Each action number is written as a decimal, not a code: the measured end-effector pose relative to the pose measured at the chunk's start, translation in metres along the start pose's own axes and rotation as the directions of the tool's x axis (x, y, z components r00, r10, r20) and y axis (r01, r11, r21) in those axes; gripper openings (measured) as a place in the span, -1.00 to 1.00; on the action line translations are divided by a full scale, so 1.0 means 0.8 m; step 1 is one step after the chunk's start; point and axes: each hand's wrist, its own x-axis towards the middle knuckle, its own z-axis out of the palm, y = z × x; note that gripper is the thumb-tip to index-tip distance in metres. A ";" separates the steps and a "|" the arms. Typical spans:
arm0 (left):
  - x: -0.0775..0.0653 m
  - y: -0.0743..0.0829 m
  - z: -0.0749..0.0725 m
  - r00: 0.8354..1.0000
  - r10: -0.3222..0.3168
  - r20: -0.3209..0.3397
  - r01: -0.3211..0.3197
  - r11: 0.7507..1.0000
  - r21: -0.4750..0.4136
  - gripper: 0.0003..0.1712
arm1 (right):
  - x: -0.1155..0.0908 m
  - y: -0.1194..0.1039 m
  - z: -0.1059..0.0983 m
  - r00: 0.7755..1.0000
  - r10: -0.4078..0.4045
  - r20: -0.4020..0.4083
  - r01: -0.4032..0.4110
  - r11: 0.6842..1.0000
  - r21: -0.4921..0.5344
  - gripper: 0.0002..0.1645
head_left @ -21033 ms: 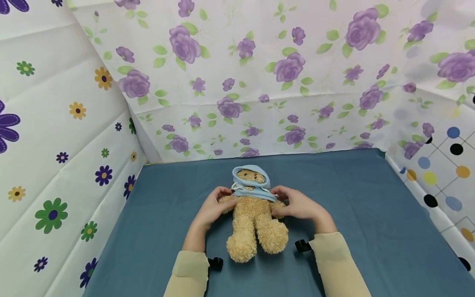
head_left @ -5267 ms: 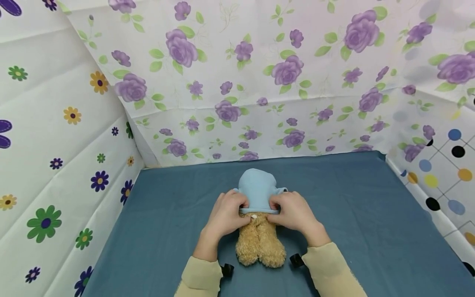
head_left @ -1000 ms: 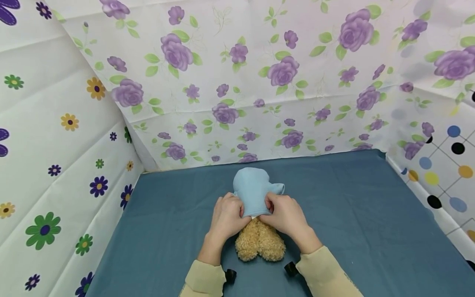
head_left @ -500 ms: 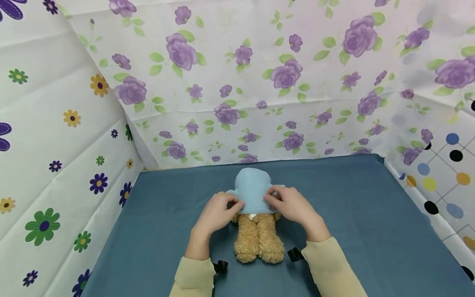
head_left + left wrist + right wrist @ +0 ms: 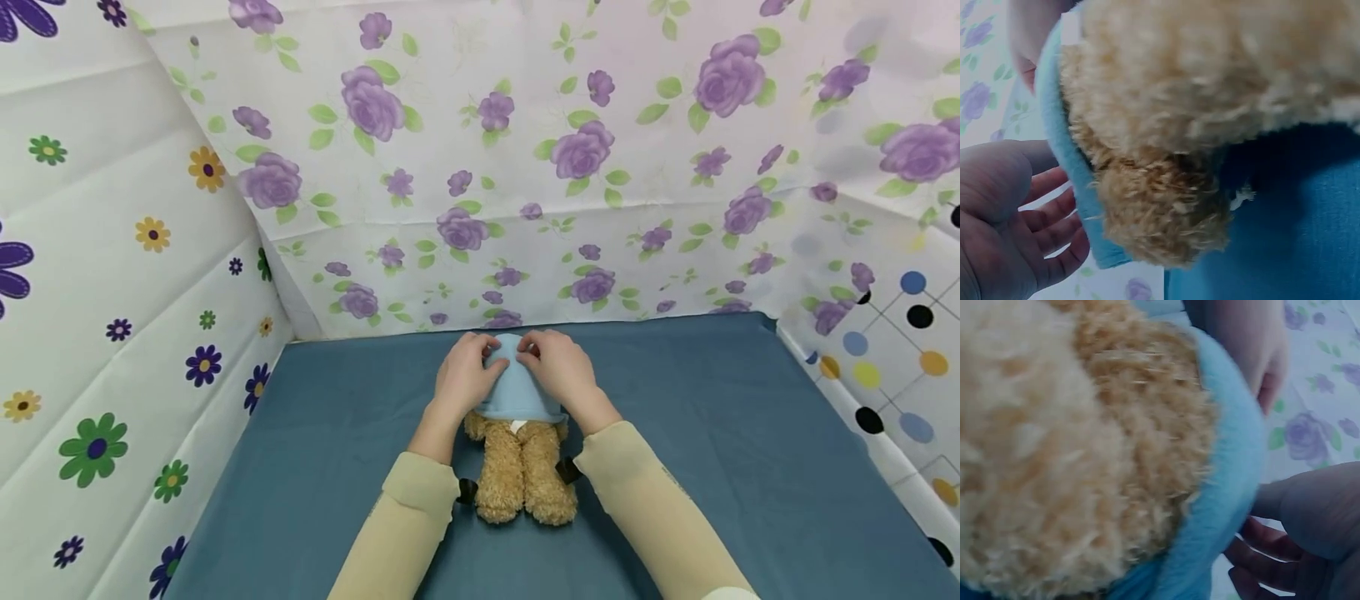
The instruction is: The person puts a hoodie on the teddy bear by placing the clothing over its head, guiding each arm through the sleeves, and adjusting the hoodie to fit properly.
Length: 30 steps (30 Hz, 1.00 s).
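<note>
A tan teddy bear (image 5: 504, 475) lies on the table with its legs toward me. A small light blue hoodie (image 5: 517, 396) covers its head and upper body, the smooth back of the garment facing up. A white tag (image 5: 517, 426) shows under its hem. At the far end of the hood, my left hand (image 5: 465, 375) pinches the left side and my right hand (image 5: 561, 369) the right side, fingers curled. In the left wrist view, one furry paw (image 5: 1163, 212) sticks out below the blue hem (image 5: 1075, 162); the bear's head is hidden.
A blue-grey cloth (image 5: 360, 417) covers the table. Behind it rises a white sheet with purple roses (image 5: 465, 229); flowered and dotted sheets (image 5: 892, 358) stand at the sides. A black wrist-camera mount (image 5: 567, 471) sits near the bear's leg.
Earlier the bear lay face up; now its back is up. Within the last second both hands left the lower hem and moved up to the hood's far end, and more of the legs shows.
</note>
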 end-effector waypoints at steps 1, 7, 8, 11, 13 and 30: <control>0.002 0.001 0.002 1.000 -0.005 -0.004 0.005 1.000 0.013 -0.63 | 0.001 0.000 0.002 1.000 -0.011 -0.015 0.010 1.000 -0.015 -0.79; 0.006 0.002 0.012 0.998 0.015 -0.055 -0.011 0.997 0.075 -0.64 | 0.004 0.001 0.010 0.997 -0.047 -0.064 0.043 0.997 -0.069 -0.82; 0.005 0.001 0.013 0.998 0.021 -0.062 -0.016 0.997 0.079 -0.64 | 0.005 0.003 0.011 0.997 -0.051 -0.063 0.046 0.996 -0.071 -0.81; 0.002 0.000 0.017 0.997 0.021 -0.077 -0.015 0.996 0.083 -0.68 | 0.006 0.005 0.014 0.997 -0.065 -0.049 0.062 0.996 -0.066 -0.80; 0.000 -0.001 0.017 0.997 0.012 -0.077 -0.006 0.997 0.072 -0.70 | 0.007 0.006 0.015 0.996 -0.077 -0.035 0.074 0.995 -0.068 -0.81; -0.004 0.003 0.021 1.000 -0.010 -0.023 0.012 0.996 0.083 -0.69 | 0.009 0.022 0.014 0.976 -0.179 0.124 0.182 0.983 -0.016 -0.81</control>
